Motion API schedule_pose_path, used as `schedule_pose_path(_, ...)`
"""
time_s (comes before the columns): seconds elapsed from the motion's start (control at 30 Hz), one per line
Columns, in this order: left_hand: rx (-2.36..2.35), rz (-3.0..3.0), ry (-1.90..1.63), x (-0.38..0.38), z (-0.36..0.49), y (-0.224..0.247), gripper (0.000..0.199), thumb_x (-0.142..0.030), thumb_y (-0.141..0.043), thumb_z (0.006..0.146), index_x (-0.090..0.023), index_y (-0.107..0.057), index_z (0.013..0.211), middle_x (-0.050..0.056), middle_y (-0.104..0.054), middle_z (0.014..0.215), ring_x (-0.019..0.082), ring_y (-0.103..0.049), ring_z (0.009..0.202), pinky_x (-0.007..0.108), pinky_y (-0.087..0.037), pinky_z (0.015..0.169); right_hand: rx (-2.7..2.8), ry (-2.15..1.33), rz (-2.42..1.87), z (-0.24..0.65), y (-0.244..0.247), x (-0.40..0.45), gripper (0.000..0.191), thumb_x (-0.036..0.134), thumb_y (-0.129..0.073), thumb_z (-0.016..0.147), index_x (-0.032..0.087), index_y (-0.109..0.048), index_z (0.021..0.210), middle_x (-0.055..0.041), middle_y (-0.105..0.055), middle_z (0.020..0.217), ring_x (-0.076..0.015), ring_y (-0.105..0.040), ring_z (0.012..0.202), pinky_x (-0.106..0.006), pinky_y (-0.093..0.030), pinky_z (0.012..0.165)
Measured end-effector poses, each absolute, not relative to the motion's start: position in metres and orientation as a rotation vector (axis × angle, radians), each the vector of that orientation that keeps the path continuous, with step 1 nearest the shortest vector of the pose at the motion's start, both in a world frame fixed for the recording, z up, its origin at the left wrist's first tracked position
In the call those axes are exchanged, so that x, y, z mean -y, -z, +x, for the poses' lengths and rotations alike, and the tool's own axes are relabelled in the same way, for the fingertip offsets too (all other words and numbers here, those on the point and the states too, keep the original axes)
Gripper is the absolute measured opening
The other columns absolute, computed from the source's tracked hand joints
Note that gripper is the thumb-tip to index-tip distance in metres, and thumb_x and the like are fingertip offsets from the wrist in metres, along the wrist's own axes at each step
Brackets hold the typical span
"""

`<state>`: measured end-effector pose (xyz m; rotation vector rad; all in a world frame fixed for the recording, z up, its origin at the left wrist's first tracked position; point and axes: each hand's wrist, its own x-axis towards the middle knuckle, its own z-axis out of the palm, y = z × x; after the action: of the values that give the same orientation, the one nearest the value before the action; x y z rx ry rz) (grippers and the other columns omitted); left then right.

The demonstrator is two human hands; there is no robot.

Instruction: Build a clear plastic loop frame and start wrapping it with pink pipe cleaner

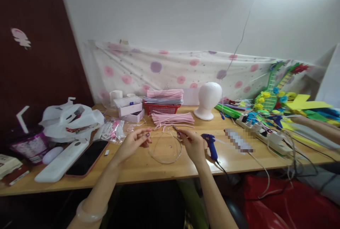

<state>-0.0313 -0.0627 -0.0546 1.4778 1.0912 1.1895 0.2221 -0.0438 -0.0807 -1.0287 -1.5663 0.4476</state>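
A thin wire hoop hangs or rests just over the table between my two hands, with finer wire crossing inside it. My left hand is closed, thumb and fingers pinched together at the hoop's left side. What lies in that pinch is too small to make out. My right hand is closed round a small tool with a slim metal tip, pointing left at the hoop's upper right; its exact kind is unclear. Just behind the hands lies a bundle of pink fuzzy stems.
A blue glue gun lies right of my right hand. Behind stand a red basket and a white foam head. A phone is at left. Power strips with cables and another person's arm are at right.
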Motion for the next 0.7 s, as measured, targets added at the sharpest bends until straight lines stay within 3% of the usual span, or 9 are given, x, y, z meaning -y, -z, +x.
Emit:
schedule_pose_path(0.1, -1.057, 1.441, -1.128, 0.070, -0.035, 0.039, 0.050, -0.058, -0.063, 0.078, -0.012, -0.065, 0.098, -0.006, -0.050, 0.053, 0.006, -0.041, 0.042, 0.019, -0.033, 0.042, 1.734, -0.531, -0.941, 0.211, 0.070, 0.043, 0.021, 0.026, -0.057, 0.089, 0.026, -0.077, 0.095, -0.0043, -0.073, 0.083, -0.0172, -0.067, 0.068, -0.029, -0.054, 0.058)
schedule_pose_path(0.2, -1.023, 1.404, -1.018, 0.076, -0.036, 0.034, 0.052, -0.063, -0.061, 0.079, -0.012, -0.065, 0.090, -0.009, -0.042, 0.048, 0.004, -0.031, 0.037, 0.018, -0.023, 0.037, 1.881, -0.558, -0.848, 0.198, 0.060, 0.044, 0.024, 0.021, -0.055, 0.088, 0.026, -0.078, 0.094, -0.0038, -0.073, 0.082, -0.0168, -0.068, 0.072, -0.027, -0.053, 0.060)
schedule_pose_path(0.37, -0.942, 1.104, -1.087, 0.072, -0.038, 0.039, 0.037, -0.047, -0.075, 0.074, -0.012, -0.063, 0.078, -0.011, -0.036, 0.044, 0.001, -0.022, 0.034, 0.015, -0.012, 0.034, 1.951, -0.543, -0.858, 0.190, 0.055, 0.041, 0.021, 0.023, -0.055, 0.091, 0.023, -0.076, 0.092, -0.0034, -0.074, 0.080, -0.0156, -0.066, 0.069, -0.026, -0.051, 0.061)
schedule_pose_path(0.57, -0.820, 0.899, -1.308, 0.064, -0.047, 0.044, 0.021, -0.029, -0.068, 0.082, -0.013, -0.059, 0.073, -0.013, -0.028, 0.039, 0.001, -0.017, 0.031, 0.014, -0.014, 0.035, 1.833, -0.402, -1.094, 0.225, 0.058, 0.025, 0.031, 0.038, -0.048, 0.097, 0.019, -0.071, 0.101, -0.0071, -0.074, 0.089, -0.0191, -0.067, 0.078, -0.028, -0.051, 0.070)
schedule_pose_path(0.63, -0.775, 0.862, -1.396, 0.067, -0.050, 0.043, 0.017, -0.026, -0.061, 0.087, -0.014, -0.058, 0.075, -0.013, -0.028, 0.041, 0.001, -0.017, 0.032, 0.014, -0.017, 0.036, 1.830, -0.226, -1.436, 0.243, 0.062, 0.015, 0.036, 0.033, -0.037, 0.100, 0.016, -0.068, 0.111, -0.0106, -0.073, 0.100, -0.0204, -0.067, 0.089, -0.028, -0.049, 0.077)
schedule_pose_path(0.7, -0.736, 0.836, -1.465, 0.074, -0.054, 0.042, 0.015, -0.021, -0.053, 0.091, -0.014, -0.058, 0.078, -0.012, -0.029, 0.043, 0.002, -0.018, 0.032, 0.015, -0.019, 0.036, 1.915, -0.149, -1.765, 0.255, 0.069, 0.005, 0.032, 0.026, -0.041, 0.097, 0.014, -0.068, 0.111, -0.0127, -0.073, 0.104, -0.0215, -0.067, 0.094, -0.028, -0.046, 0.079)
